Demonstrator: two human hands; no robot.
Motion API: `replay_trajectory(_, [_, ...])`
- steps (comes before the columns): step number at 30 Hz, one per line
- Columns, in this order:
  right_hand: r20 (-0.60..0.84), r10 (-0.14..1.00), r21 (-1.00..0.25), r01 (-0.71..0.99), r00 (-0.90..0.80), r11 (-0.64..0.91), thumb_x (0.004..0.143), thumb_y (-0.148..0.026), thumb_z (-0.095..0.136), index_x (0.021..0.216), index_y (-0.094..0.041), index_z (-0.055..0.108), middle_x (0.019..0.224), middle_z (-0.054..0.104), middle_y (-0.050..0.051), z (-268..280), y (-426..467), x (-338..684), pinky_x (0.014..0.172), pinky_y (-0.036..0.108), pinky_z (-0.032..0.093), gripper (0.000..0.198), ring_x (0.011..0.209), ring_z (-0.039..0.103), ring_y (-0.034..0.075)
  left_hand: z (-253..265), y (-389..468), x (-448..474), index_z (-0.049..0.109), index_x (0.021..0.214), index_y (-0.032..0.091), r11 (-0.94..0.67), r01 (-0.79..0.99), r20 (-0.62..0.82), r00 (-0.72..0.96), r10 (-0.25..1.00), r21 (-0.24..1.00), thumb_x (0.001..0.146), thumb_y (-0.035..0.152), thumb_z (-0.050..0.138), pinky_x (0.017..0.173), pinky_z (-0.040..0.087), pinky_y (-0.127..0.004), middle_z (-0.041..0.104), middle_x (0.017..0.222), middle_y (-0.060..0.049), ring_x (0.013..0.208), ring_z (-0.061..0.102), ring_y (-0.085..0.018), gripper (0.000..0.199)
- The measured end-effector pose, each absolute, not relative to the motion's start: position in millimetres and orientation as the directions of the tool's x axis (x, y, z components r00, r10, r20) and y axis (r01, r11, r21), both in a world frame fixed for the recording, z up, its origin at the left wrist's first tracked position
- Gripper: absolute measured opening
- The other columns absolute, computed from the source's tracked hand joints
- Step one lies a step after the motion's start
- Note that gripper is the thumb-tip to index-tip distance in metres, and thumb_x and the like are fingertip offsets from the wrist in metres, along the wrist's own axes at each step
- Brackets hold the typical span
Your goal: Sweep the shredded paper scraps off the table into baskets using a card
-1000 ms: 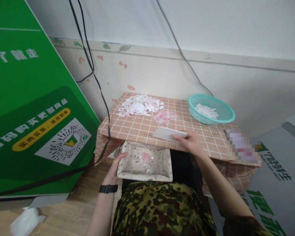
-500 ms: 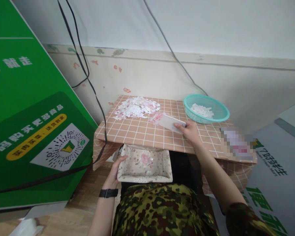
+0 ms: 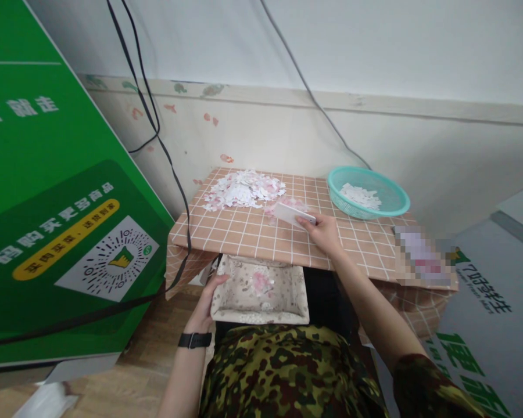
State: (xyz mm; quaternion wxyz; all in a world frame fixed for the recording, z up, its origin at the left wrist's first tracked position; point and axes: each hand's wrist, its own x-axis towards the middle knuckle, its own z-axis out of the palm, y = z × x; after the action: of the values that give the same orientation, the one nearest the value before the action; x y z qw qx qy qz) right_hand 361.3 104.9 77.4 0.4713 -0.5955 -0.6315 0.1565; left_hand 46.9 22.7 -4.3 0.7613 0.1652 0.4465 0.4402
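My right hand grips one end of a flat white rectangular plate, like a phone or a scraper. The plate is tilted just above or on the checked table, and pink-and-white scraps lie behind it. My left hand holds the left side of a fabric-lined basket below the table's front edge. A few pink scraps lie on the basket's floor. Farther back, a heap of torn white and pink paper pieces lies on the table.
A turquoise sieve basket with white strips stands at the back right of the checked tablecloth. A phone-like item, blurred out, lies at the right edge. A green sign board leans at left, with black cables hanging beside it.
My right hand has moved the white plate left and slightly toward me, uncovering pink scraps behind it. My left hand still holds the basket in about the same place.
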Motion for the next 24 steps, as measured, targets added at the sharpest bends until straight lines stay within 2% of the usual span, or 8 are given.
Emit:
replay_trajectory(4, [0.409,0.89,-0.757,0.62,0.202,0.208,0.08,-0.048,0.06,0.084,-0.014,0.075,0.068,0.068,0.006,75.4,104.4,352.1,0.054,0.029,0.038,0.037,0.06,0.057,0.019,-0.3,21.8,48.8,0.059,0.124,0.015,0.544,-0.531,-0.539,0.184,0.822,0.65,0.073,0.023,0.064,0.075,0.056,-0.038,0.075,0.101,-0.011,0.087,0.071,-0.029,0.052])
replay_trajectory(11, [0.345,0.938,-0.764,0.59,0.031,0.262,0.076,-0.049,0.064,0.085,-0.015,0.074,0.068,0.066,0.003,83.8,101.7,375.1,0.052,0.026,0.036,0.037,0.058,0.054,0.015,0.5,22.6,49.0,0.059,0.123,0.015,0.546,-0.534,-0.539,0.187,0.821,0.646,0.071,0.022,0.065,0.076,0.055,-0.039,0.075,0.101,-0.01,0.087,0.071,-0.029,0.053])
replay_trajectory(17, [0.34,0.937,-0.755,0.617,0.077,0.223,0.072,-0.052,0.066,0.072,-0.012,0.071,0.06,0.061,0.003,89.1,109.9,391.2,0.049,0.025,0.033,0.041,0.053,0.049,0.013,-6.6,24.2,48.5,0.061,0.12,0.013,0.554,-0.541,-0.536,0.211,0.817,0.632,0.073,0.023,0.064,0.079,0.055,-0.038,0.075,0.102,-0.011,0.093,0.07,-0.029,0.048])
replay_trajectory(22, [0.303,0.952,-0.795,0.561,0.039,0.231,0.072,-0.052,0.067,0.065,-0.013,0.07,0.058,0.059,0.002,81.7,110.6,381.5,0.048,0.025,0.033,0.04,0.051,0.047,0.012,-7.9,24.0,48.9,0.059,0.124,0.013,0.562,-0.538,-0.535,0.226,0.814,0.628,0.074,0.023,0.064,0.077,0.055,-0.039,0.075,0.101,-0.011,0.09,0.071,-0.029,0.051])
replay_trajectory(24, [0.291,0.956,-0.826,0.515,0.039,0.23,0.071,-0.05,0.069,0.071,-0.013,0.072,0.062,0.061,0.002,79.8,107.8,381.0,0.049,0.025,0.035,0.037,0.053,0.05,0.013,-6.3,23.5,49.7,0.057,0.127,0.015,0.55,-0.547,-0.525,0.221,0.822,0.631,0.073,0.022,0.065,0.078,0.055,-0.039,0.075,0.102,-0.01,0.089,0.071,-0.029,0.055])
